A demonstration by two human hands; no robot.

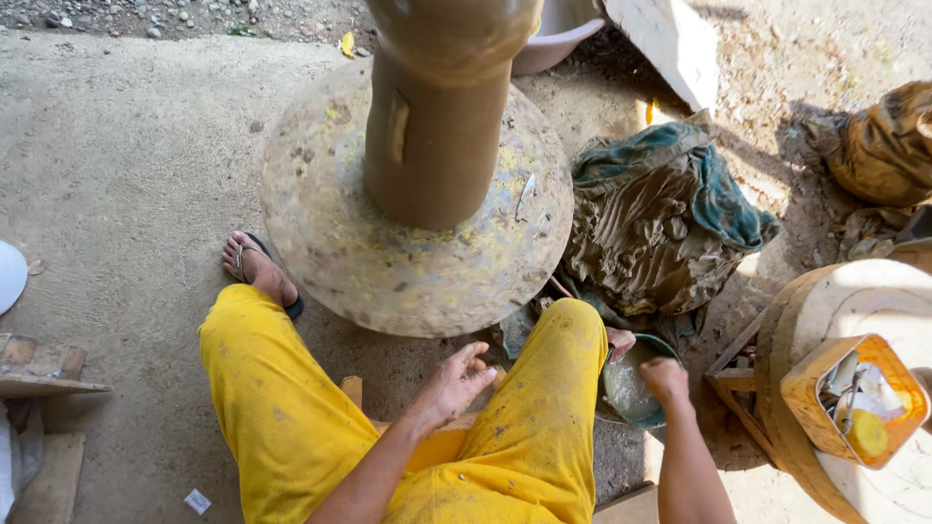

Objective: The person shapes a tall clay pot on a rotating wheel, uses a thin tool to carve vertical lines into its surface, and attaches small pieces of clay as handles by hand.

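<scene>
A tall brown clay cylinder stands upright on a round, clay-smeared wheel in front of me. My left hand hovers between my knees below the wheel's rim, fingers loosely curled and apart, holding nothing. My right hand is closed at the rim of a small bowl of cloudy water on the ground to the right of my right knee; whether it grips anything is hidden. I wear yellow, clay-stained trousers, and my left foot in a sandal rests beside the wheel.
A muddy teal cloth lies heaped right of the wheel. A wooden stump at the right carries a yellow box of tools. A pale basin and a board lie at the back. Brown sacking sits far right.
</scene>
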